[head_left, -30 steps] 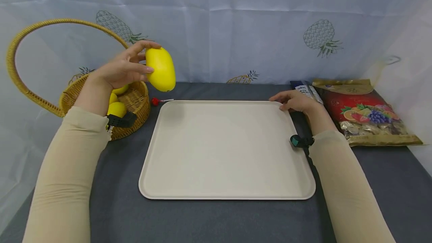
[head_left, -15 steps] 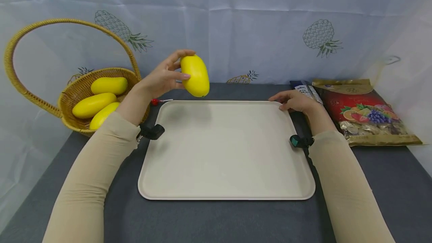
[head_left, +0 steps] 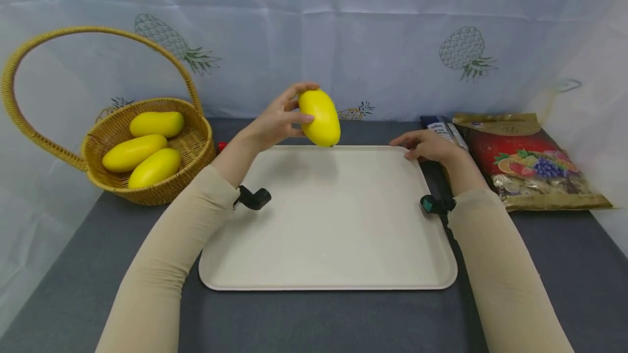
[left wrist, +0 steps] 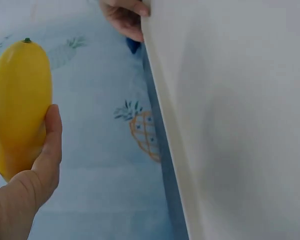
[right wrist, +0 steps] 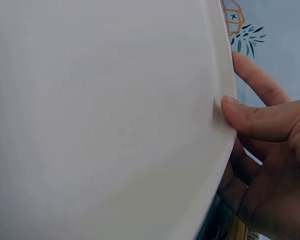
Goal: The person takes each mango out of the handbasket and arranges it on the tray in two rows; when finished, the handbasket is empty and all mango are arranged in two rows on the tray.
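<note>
My left hand (head_left: pixel 277 121) holds a smooth yellow mango (head_left: pixel 320 117) above the back edge of the cream tray (head_left: pixel 333 222). In the left wrist view the thumb lies along the side of the mango (left wrist: pixel 20 105), whose small green stem end points up. At the tray's back right corner my right hand (head_left: pixel 427 145) pinches the rim. Seen from the right wrist, the thumb of that hand (right wrist: pixel 275 130) presses on top of the tray rim (right wrist: pixel 225 75), with the other fingers outside and beneath it.
On the left stands a wicker basket (head_left: pixel 162 195) with a tall hooped handle and several yellow mangoes (head_left: pixel 134 152). A red lollipop (head_left: pixel 222 146) peeks out behind the left wrist. A red and gold candy bag (head_left: pixel 530 162) and a blue-white packet (head_left: pixel 443 128) lie at the right.
My left hand has carried the mango rightward and slightly down, from beside the basket to over the tray's back edge. The right hand stays on the tray corner.
</note>
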`<control>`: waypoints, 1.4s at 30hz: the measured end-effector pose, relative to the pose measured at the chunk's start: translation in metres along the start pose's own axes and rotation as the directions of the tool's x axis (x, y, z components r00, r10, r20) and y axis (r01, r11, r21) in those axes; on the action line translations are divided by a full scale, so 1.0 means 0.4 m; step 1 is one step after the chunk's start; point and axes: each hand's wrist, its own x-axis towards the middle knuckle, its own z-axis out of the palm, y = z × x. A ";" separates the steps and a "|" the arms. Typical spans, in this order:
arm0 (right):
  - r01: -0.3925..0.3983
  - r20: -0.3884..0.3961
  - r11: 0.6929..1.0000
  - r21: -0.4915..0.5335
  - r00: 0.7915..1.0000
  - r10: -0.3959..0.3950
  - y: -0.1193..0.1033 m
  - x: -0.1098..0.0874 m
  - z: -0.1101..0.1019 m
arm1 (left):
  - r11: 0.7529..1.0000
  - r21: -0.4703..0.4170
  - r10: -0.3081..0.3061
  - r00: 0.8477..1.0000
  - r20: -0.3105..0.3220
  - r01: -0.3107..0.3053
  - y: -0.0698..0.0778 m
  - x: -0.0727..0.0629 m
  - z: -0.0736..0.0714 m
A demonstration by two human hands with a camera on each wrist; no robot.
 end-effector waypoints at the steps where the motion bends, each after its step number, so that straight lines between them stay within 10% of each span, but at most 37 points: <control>1: 0.000 0.002 1.000 0.003 1.000 0.000 -0.001 0.000 0.000 | 1.000 -0.006 0.000 1.000 0.003 0.000 -0.004 0.005 0.008; 20: -0.048 -0.013 0.999 -0.020 0.999 0.048 -0.009 -0.002 0.005 | 0.991 0.059 -0.125 0.989 0.075 0.120 -0.099 0.064 0.118; 42: -0.047 0.001 0.998 -0.048 0.999 0.047 -0.005 0.002 0.000 | 0.913 0.272 -0.334 0.940 0.066 0.305 -0.171 0.083 0.189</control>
